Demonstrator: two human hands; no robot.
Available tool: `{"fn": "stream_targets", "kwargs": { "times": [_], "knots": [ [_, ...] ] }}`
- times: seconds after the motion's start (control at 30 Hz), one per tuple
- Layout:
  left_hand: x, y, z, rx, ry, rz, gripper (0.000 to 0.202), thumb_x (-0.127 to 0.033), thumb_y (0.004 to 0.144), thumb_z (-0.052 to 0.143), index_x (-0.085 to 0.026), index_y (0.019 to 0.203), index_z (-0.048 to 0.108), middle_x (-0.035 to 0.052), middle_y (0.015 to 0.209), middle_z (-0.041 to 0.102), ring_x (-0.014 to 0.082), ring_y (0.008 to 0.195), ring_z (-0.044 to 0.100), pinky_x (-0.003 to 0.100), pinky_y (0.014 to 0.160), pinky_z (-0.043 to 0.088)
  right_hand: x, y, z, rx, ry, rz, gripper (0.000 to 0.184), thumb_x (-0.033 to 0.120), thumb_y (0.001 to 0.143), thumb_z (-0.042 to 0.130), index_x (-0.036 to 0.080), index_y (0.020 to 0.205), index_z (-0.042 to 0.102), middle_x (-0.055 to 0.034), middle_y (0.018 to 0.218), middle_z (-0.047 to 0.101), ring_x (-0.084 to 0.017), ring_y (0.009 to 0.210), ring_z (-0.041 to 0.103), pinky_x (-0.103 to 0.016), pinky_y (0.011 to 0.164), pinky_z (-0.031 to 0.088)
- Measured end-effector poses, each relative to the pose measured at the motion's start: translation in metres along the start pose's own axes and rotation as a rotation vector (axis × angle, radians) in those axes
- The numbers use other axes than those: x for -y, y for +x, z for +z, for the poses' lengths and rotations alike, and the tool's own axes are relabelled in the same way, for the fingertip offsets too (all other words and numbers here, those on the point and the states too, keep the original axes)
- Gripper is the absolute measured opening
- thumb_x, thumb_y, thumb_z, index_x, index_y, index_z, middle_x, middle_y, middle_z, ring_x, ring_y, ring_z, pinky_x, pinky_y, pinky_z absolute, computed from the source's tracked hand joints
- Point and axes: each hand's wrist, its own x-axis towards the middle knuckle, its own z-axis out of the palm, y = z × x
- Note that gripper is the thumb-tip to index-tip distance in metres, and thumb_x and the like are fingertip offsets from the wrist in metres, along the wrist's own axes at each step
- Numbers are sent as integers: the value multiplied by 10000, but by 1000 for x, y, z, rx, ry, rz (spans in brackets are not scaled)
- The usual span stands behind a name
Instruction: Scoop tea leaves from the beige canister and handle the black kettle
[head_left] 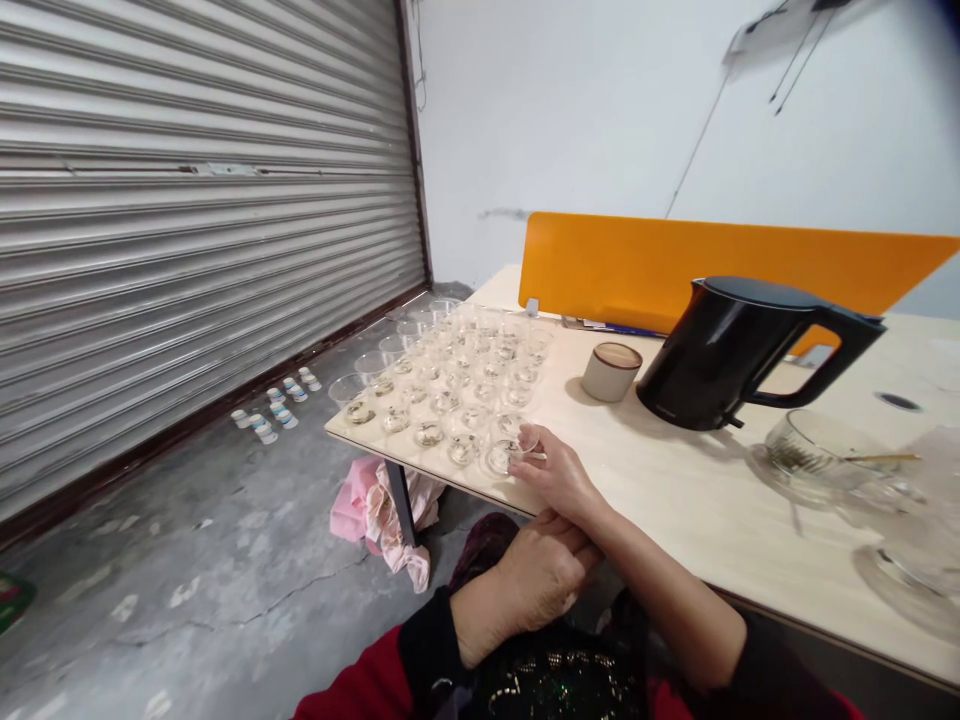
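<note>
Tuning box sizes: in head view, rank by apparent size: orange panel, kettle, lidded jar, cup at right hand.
1. orange panel
2. kettle
3. lidded jar
4. cup at the right hand, smallest though nearest

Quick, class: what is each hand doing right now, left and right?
Left hand: curled shut, nothing visible in it.
Right hand: fingers pinching a small clear cup on the table.

Bare left hand [525, 585] and right hand [559, 478]. Left sleeve [360, 690] is red with a wide black cuff [424, 650]. Right sleeve [780, 685] is dark and ends near the elbow. Dark lap garment [555, 680] has a glittery green-gold pattern.
</note>
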Motion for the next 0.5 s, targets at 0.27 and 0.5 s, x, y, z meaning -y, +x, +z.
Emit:
{"fn": "stream_targets", "kwargs": {
  "times": [0.27,0.5],
  "knots": [
    [1,-1,5,-1,-32,-8,367,-199,945,613,-148,1309,604,103,1291,687,291,1257,588,420,1171,436,2,0,-1,8,-23,24,373,364,678,757,257,884,465,37,861,549,-165,766,598,-344,775,547],
    [0,0,2,-2,-44,-6,400,-201,957,591,-161,1356,578,111,1327,677,302,1310,564,460,1173,437,1,-1,-4,-4,-105,24,361,372,720,751,251,931,484,54,831,526,-146,708,568,-302,712,486]
  ]
}}
